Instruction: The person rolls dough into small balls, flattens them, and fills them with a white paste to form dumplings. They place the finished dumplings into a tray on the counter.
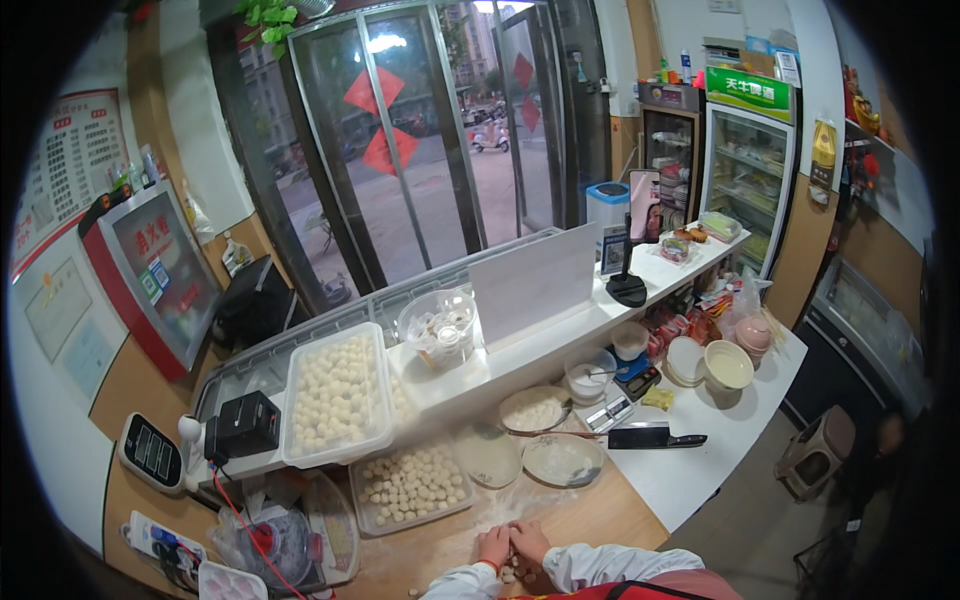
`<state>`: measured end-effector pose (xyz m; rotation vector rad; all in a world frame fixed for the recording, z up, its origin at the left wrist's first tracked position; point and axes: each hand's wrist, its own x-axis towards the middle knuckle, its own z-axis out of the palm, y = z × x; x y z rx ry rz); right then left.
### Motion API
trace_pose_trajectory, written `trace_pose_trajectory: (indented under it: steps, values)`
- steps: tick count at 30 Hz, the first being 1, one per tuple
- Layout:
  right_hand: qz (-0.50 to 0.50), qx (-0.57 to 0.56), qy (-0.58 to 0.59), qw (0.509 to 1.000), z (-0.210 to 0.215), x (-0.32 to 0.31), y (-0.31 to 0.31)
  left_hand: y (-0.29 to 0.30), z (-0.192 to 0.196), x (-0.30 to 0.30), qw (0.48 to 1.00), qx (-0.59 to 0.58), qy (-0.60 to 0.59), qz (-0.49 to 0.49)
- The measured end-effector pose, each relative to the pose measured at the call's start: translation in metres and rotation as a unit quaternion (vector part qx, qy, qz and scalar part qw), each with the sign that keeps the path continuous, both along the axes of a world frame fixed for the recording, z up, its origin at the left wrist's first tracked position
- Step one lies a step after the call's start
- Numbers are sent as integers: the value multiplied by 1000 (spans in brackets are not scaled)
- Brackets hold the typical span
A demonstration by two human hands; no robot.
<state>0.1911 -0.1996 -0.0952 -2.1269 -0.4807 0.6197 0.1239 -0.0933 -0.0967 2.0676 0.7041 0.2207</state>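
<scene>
My left hand [494,545] and my right hand [531,541] meet over the floured wooden board [620,510] at the near edge. Their fingers are curled in toward each other, and what lies between them is too small to make out. Several small pale dough pieces [514,573] lie on the board just below and between the hands. Left of them stands a clear plastic tray [366,522] of small round dough balls [415,485]. Behind it, on the raised ledge, a larger white tray [291,430] holds many pale balls [338,390].
Beyond the hands are two patterned plates [563,460], an oval dish of white flour [537,409] and a cleaver [650,437]. A small scale [606,412] and bowls [728,365] stand to the right. A red cable [250,535] runs past plastic tubs at left.
</scene>
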Motion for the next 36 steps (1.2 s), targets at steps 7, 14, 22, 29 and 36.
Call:
trace_pose_trajectory:
  steps: [7,14,22,29,36]
  values:
    - [-43,151,284,946,33,-3,15,-12,19,-1,897,-412,-75,143]
    - [63,286,414,862,126,25,111,88,125,-6,771,-556,-180,253]
    - [68,260,268,925,141,55,101,152,150,-86,804,-389,-297,338]
    - [195,-48,96,975,91,50,-60,78,18,-150,901,-385,-31,197]
    - [222,-165,-56,959,97,-13,-111,0,-62,-107,951,210,80,-213]
